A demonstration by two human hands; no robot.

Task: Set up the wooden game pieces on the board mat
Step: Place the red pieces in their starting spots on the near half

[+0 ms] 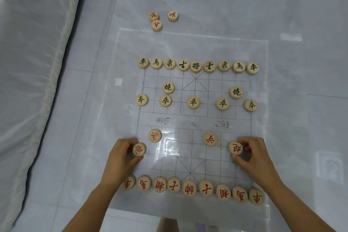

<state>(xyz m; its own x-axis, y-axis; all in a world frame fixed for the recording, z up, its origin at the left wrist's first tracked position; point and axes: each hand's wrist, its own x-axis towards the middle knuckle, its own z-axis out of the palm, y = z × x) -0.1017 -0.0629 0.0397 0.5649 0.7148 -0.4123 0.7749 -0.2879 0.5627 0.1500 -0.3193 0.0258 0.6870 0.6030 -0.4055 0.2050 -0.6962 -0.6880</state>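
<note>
A clear plastic board mat [195, 118] with a printed grid lies on the floor. Round wooden pieces with black characters fill the far rows, such as the centre one [195, 66]. A row of red-marked pieces [189, 188] lines the near edge. My left hand [122, 156] grips a red-marked piece [139, 149] at the mat's left side. My right hand [252, 153] grips another red-marked piece [235, 147] at the right side. Two red pieces [155, 135] [210, 139] lie loose on the near half.
Three more red-marked pieces [156, 25] sit beyond the grid at the mat's far left. A grey-white mattress or bedding edge [37, 81] runs along the left. Pale floor tiles [310, 118] surround the mat.
</note>
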